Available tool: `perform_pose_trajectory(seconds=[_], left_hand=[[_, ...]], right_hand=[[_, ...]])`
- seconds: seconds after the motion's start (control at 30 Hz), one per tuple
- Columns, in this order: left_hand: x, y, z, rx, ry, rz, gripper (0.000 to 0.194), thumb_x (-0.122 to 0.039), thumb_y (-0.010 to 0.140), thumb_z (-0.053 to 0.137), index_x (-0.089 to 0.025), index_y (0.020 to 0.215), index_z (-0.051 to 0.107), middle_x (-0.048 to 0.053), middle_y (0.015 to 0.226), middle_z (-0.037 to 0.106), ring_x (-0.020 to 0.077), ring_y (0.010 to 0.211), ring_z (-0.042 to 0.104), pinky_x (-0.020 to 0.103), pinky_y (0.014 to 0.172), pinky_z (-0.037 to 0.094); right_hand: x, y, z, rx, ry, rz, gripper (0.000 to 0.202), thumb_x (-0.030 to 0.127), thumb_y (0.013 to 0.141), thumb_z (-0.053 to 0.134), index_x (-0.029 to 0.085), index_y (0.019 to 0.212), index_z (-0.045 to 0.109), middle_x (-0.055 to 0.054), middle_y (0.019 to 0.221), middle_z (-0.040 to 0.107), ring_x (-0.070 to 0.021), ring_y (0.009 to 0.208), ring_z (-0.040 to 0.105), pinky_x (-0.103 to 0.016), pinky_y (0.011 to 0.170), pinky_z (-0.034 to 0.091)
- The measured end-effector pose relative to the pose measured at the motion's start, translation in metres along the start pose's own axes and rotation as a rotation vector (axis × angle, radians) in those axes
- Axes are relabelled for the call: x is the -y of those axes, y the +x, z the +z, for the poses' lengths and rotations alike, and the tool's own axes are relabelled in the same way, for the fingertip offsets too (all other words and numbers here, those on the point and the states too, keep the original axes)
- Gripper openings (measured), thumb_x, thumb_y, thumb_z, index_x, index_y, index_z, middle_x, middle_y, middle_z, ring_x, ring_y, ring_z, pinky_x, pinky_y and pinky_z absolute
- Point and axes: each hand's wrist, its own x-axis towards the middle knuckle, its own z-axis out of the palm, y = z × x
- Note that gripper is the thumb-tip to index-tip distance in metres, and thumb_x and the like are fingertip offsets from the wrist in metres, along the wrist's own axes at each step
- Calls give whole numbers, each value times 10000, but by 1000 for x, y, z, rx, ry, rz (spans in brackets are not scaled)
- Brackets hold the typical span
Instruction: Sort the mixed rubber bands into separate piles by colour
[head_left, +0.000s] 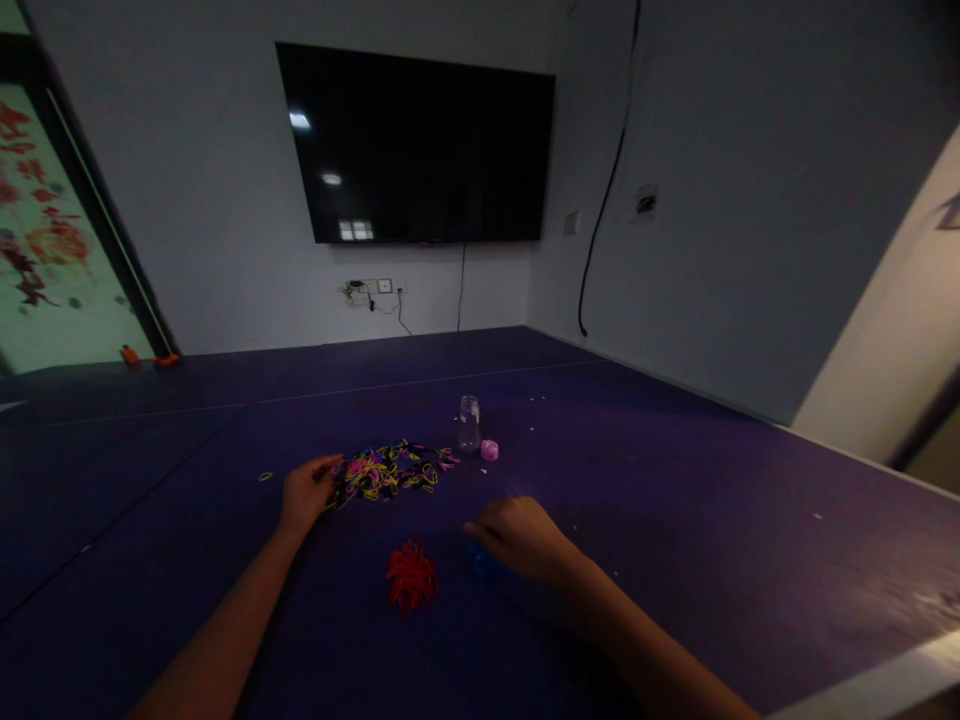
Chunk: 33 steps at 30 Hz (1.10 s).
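Note:
Small elastic bands in yellow, pink, black and blue lie in a spread-out pile on the purple surface. My left hand touches the pile's left edge, its fingers close together; what they hold, if anything, is too small to name. My right hand hovers over or rests by some blue bands, fingers curled down, their tips hidden. Between my forearms sits a heap of red bands. Beyond the mixed pile a clear bottle stands upright without a lid, and a pink cap lies beside it.
One yellow band lies apart at the left. White scraps dot the surface. Orange objects are at the far left edge. A television hangs on the wall, and a black cable dangles at the right.

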Motion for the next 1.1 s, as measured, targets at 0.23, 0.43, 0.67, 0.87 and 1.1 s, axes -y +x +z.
perform_pose_trajectory(seconds=[0.23, 0.43, 0.67, 0.87, 1.1], left_hand=[[3, 0, 2, -24, 32, -14, 364, -226, 726, 467, -180, 1031, 662, 43, 881, 723, 176, 751, 669, 274, 692, 531], [12, 1, 2, -115, 94, -49, 372, -207, 707, 498, -149, 1039, 652, 80, 853, 714, 205, 733, 673, 296, 654, 534], [7, 2, 3, -1, 153, -77, 363, -128, 675, 489, -156, 993, 662, 74, 890, 716, 202, 791, 674, 281, 691, 532], [3, 3, 3, 40, 265, -15, 328, -121, 694, 484, -149, 959, 674, 86, 932, 710, 206, 842, 669, 294, 764, 520], [1, 3, 4, 55, 322, 22, 372, -56, 672, 469, -177, 960, 672, 60, 928, 712, 191, 859, 664, 285, 792, 508]], right_hand=[[0, 0, 0, 12, -4, 5, 425, 365, 937, 332, 152, 771, 660, -79, 777, 674, -133, 673, 580, -240, 571, 287], [1, 1, -2, 10, 3, 5, 421, 355, 937, 331, 150, 763, 655, -77, 772, 671, -133, 670, 579, -246, 565, 285], [1, 0, -2, -9, -13, 3, 437, 370, 939, 323, 146, 748, 646, -75, 757, 668, -134, 668, 572, -245, 562, 277], [1, 0, -3, -7, 11, -15, 435, 360, 943, 318, 149, 748, 645, -70, 771, 669, -132, 670, 577, -248, 567, 282], [1, 1, -2, 19, 2, 9, 433, 372, 941, 321, 151, 772, 654, -77, 780, 669, -136, 682, 576, -246, 585, 302]])
